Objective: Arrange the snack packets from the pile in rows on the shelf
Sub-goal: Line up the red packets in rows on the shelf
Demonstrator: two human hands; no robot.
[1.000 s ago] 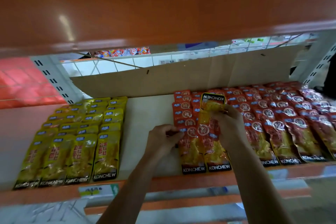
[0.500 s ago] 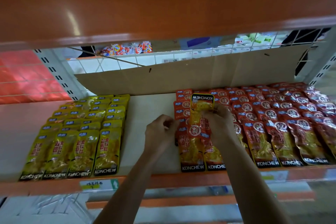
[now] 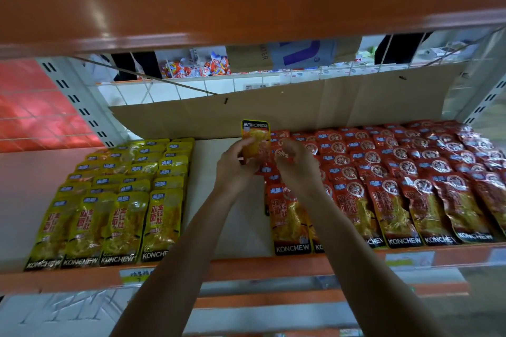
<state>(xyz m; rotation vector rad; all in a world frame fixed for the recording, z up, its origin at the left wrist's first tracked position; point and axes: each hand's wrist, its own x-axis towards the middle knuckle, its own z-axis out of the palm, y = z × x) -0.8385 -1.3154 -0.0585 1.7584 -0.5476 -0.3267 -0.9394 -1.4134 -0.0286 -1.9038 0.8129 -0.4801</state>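
At the shelf point(image 3: 260, 268) lip, front packets of the red rows point(image 3: 397, 200) lie right of both grips and yellow rows point(image 3: 123, 200) to their left, with bare board beneath them. Above it, the left grip point(image 3: 235, 169) curls round one packet point(image 3: 256, 139), held upright with its label inverted; just beside, the right grip point(image 3: 297, 169) closes on a red bunch point(image 3: 282, 154), count unclear. Beyond the grips stands a cardboard sheet point(image 3: 301, 107). The step in hand appears to be filling the leftmost red column; next, the packet likely needs turning label-forward and laying flat at that column's far end.
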